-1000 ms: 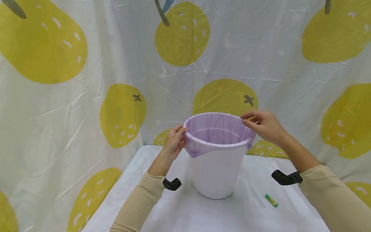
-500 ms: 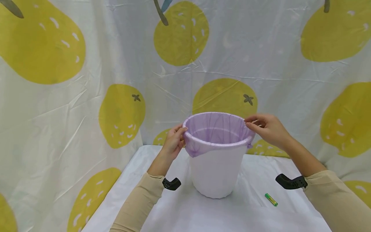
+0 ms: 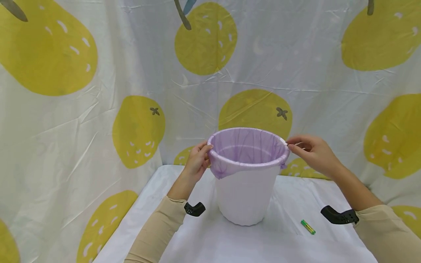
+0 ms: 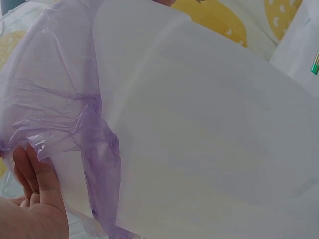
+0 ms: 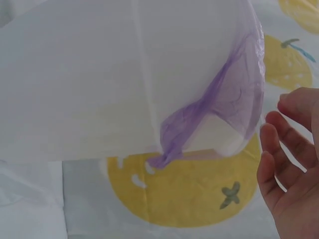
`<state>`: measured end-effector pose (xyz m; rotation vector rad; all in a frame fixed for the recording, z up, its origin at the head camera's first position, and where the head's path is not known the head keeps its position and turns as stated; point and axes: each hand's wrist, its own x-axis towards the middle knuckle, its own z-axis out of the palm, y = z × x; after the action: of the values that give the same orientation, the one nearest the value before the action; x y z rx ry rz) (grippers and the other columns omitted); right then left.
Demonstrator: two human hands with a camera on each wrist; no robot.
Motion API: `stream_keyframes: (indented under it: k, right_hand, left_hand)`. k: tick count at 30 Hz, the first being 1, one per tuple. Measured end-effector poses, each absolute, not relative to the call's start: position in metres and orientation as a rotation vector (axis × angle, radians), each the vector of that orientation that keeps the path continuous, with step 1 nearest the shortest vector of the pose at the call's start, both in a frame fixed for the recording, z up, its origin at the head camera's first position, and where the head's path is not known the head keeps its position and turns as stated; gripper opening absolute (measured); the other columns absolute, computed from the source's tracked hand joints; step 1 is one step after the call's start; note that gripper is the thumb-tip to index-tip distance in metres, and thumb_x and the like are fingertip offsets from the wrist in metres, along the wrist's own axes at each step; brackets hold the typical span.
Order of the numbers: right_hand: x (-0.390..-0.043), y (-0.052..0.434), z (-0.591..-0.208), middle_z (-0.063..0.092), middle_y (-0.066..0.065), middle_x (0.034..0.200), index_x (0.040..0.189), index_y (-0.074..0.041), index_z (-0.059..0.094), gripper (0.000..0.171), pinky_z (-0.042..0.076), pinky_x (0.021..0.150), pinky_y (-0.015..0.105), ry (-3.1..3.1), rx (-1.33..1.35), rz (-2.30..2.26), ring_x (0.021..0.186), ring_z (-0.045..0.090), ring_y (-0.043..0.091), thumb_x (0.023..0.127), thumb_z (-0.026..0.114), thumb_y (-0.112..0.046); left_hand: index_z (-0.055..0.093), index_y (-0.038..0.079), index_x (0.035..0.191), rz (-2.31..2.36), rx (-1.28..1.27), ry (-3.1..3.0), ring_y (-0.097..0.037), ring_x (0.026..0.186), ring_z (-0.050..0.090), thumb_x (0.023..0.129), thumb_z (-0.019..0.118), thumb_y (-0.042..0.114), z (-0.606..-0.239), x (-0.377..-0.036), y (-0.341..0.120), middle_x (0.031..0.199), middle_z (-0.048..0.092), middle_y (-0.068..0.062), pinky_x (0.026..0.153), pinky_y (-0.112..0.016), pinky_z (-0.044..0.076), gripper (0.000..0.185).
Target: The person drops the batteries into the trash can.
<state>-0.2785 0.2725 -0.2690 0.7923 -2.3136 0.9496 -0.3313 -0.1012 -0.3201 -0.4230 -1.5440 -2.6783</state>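
Observation:
A white plastic bin [image 3: 245, 197] stands on the table, lined with a thin purple bag [image 3: 245, 148] folded over its rim. My left hand [image 3: 204, 151] grips the rim and bag edge on the left side; in the left wrist view its fingers [image 4: 35, 184] lie under the bunched purple film [image 4: 55, 99] against the bin wall [image 4: 209, 139]. My right hand [image 3: 295, 144] hovers just off the right side of the rim, fingers relaxed and holding nothing. The right wrist view shows that hand [image 5: 291, 169] apart from the bin [image 5: 99, 84] and its twisted bag edge [image 5: 234, 94].
A small green and yellow stick [image 3: 307, 227] lies on the white table cover [image 3: 197, 241] to the right of the bin. A curtain printed with yellow pears [image 3: 98, 91] hangs close behind and to the left.
My right hand has come off the bin's far right rim and drawn away to the right. The left hand and the bin have stayed put.

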Motion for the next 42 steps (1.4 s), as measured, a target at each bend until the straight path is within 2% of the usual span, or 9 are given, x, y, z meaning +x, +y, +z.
stream_keyframes:
  k: [12, 21, 25, 30, 42]
  right_hand:
    - [-0.27, 0.293, -0.294, 0.071, 0.004, 0.104, 0.116, -0.004, 0.073, 0.017, 0.054, 0.07, 0.015, -2.298, 0.712, 0.973, 0.083, 0.065, 0.005, 0.1, 0.068, -0.007]
    - [-0.265, 0.303, -0.328, 0.071, -0.01, 0.102, 0.115, -0.004, 0.073, 0.018, 0.055, 0.066, 0.018, -2.318, 0.673, 1.018, 0.081, 0.066, 0.004, 0.098, 0.068, -0.001]
    - [-0.264, 0.305, -0.344, 0.071, -0.01, 0.099, 0.113, -0.002, 0.074, 0.018, 0.055, 0.065, 0.018, -2.307, 0.664, 1.034, 0.079, 0.067, 0.004, 0.096, 0.069, 0.003]
    - [-0.26, 0.309, -0.361, 0.07, -0.012, 0.102, 0.114, 0.001, 0.072, 0.019, 0.055, 0.068, 0.017, -2.31, 0.658, 1.093, 0.083, 0.067, 0.003, 0.096, 0.068, 0.004]
    - [-0.242, 0.318, -0.417, 0.073, -0.006, 0.103, 0.12, -0.001, 0.07, 0.021, 0.054, 0.072, 0.02, -2.43, 0.447, 1.256, 0.088, 0.068, 0.005, 0.102, 0.068, -0.011]
  left_hand:
    - [0.05, -0.011, 0.14, -2.686, -0.419, -1.559, -0.012, 0.074, 0.061, 0.101, 0.059, 0.004, -0.319, -0.33, -0.102, 0.11, 0.056, -0.013, 0.063, -0.019, 0.053, 0.043]
    - [0.05, -0.012, 0.139, -2.678, -0.43, -1.557, -0.012, 0.074, 0.06, 0.101, 0.059, 0.005, -0.322, -0.329, -0.102, 0.108, 0.056, -0.012, 0.062, -0.019, 0.053, 0.043]
    - [0.049, -0.012, 0.14, -2.67, -0.442, -1.556, -0.012, 0.073, 0.06, 0.1, 0.059, 0.006, -0.321, -0.33, -0.102, 0.108, 0.057, -0.012, 0.062, -0.019, 0.052, 0.044]
    - [0.048, -0.012, 0.141, -2.673, -0.446, -1.561, -0.011, 0.073, 0.06, 0.1, 0.059, 0.006, -0.321, -0.33, -0.102, 0.108, 0.057, -0.011, 0.061, -0.019, 0.051, 0.046]
    - [0.049, -0.013, 0.139, -2.664, -0.455, -1.57, -0.011, 0.071, 0.06, 0.1, 0.058, 0.006, -0.321, -0.331, -0.103, 0.104, 0.057, -0.01, 0.06, -0.019, 0.051, 0.044]
